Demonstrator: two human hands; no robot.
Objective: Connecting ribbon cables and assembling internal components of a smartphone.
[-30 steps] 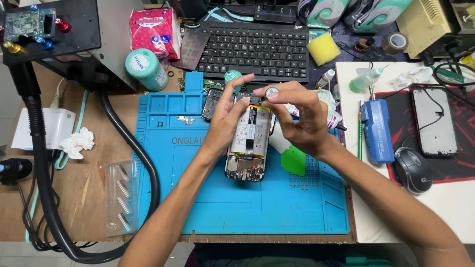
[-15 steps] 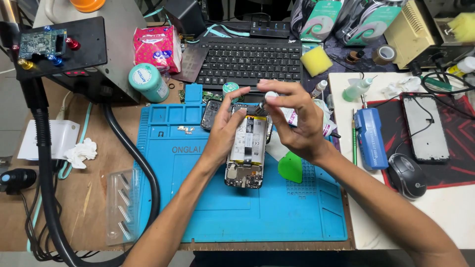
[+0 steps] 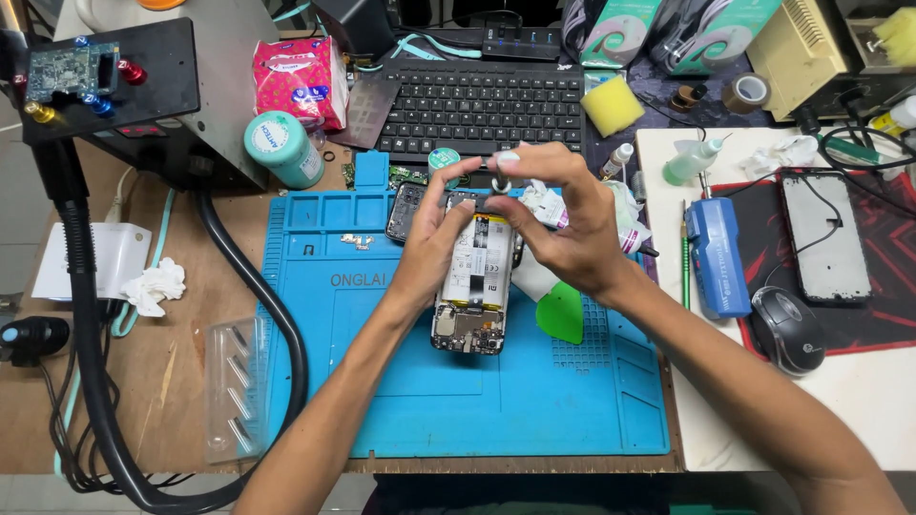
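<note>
An opened phone with its back off, battery and circuit boards showing, lies lengthwise on the blue work mat. My left hand grips the phone's left side near the top. My right hand is over the phone's top end, its fingers pinched around a small white-tipped tool pointed down at the phone. A green triangular pick rests on the mat just right of the phone.
A black keyboard sits behind the mat. A blue electric screwdriver, a mouse and another phone lie at right. A thick black hose curves along the mat's left edge. A teal jar stands at left.
Both hands stay on the phone; the right hand's fingers have closed more tightly over its top end. The view has shifted slightly.
</note>
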